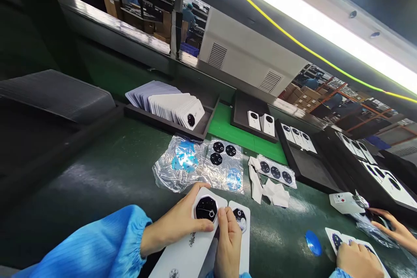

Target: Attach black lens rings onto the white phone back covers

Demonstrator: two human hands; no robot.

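My left hand [182, 223] is closed around the upper part of a white phone back cover [187, 249], which has a black, many-sided camera lens plate [206, 208] near its top. The thumb lies across the cover below the plate. My right hand [228, 239] pinches at the cover's right edge, beside the lens plate; its fingertips partly hide what is between them. Another white back cover [245, 252] with a dark lens plate lies just to the right, partly behind my right hand. A further pale cover shows between the two.
Clear bags with blue films [185, 158] and black lens plates [216, 158] lie ahead, near crumpled white paper [276, 193]. Trays of covers [176, 108] line the back. At right are a co-worker's hands [358, 260], a dispenser bottle [345, 203] and a blue disc [313, 243].
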